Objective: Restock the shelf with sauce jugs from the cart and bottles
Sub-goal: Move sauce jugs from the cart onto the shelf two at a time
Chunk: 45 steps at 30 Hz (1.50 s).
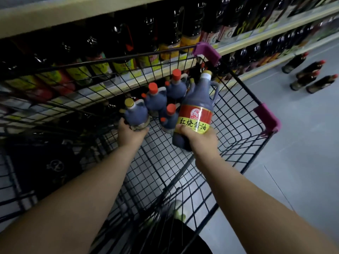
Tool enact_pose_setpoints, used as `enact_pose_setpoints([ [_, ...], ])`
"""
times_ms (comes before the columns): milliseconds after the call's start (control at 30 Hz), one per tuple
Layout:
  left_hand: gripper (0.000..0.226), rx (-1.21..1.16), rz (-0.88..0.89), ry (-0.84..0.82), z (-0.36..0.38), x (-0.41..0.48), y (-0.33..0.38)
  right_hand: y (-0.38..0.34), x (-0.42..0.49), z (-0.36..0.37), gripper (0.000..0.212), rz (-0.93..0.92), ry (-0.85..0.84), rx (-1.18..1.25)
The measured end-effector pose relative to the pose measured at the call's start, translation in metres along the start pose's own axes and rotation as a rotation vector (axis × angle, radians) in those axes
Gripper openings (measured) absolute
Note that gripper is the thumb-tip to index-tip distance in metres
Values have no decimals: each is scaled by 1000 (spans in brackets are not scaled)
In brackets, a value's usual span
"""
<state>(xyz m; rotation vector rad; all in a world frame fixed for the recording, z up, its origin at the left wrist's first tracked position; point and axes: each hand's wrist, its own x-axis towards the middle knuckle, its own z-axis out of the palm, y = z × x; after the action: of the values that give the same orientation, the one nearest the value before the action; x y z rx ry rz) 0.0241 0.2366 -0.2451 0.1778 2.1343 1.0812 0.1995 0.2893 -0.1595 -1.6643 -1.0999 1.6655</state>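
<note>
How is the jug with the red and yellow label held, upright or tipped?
Nearly upright: the jug has its gold cap on top, and the right hand grips its lower part.

Left hand point(131, 133) grips jug point(136, 114) in cart point(267, 117) — right hand point(200, 140), labelled jug point(195, 114).

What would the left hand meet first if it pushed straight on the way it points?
Probably the nearest red-capped jug in the cart, just beyond the gold-capped jug that the left hand grips; depth is unclear.
</note>
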Motion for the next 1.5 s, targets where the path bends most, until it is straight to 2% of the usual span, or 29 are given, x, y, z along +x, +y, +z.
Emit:
enact_pose_setpoints([
  [67, 102, -12, 18, 41, 14, 18, -5, 3, 10, 1, 37, -18, -8, 0],
  [167, 97, -78, 16, 86, 34, 41, -6, 5, 16, 0, 32, -46, -24, 1],
  [400, 114, -189, -78, 289, 56, 61, -6, 11, 19, -1, 55, -7, 24, 15],
  [567, 119, -322, -17, 296, 58, 84, -16, 12, 23, 1, 64, -49, 17, -36],
  [733, 104, -235, 15, 260, 50, 63, -15, 13, 19, 4, 66, -71, -2, -52],
  [800, 102, -189, 1, 255, 45, 47, -18, 12, 14, 4, 56, -78, -14, -55],
  [867, 100, -179, 5, 203, 39, 30, -19, 10, 11, 3, 43, -93, -22, -56],
  [933, 96, -164, 13, 147, 33, 16, -17, 7, 8, 2, 42, -89, -22, -62],
  [1100, 87, -85, 42, 44, 2, -26, 4, -9, -12, 1, 77, -63, -62, -100],
  [1167, 84, -62, 56, -12, -16, -45, 17, -18, -28, -2, 79, -56, -79, -94],
  [1333, 66, -104, 94, -135, -55, -95, 50, -48, -71, -18, 40, -106, -104, -55],
  [1500, 43, -236, 38, -351, -70, -141, 94, -84, -102, -44, 34, -116, -120, 89],
])
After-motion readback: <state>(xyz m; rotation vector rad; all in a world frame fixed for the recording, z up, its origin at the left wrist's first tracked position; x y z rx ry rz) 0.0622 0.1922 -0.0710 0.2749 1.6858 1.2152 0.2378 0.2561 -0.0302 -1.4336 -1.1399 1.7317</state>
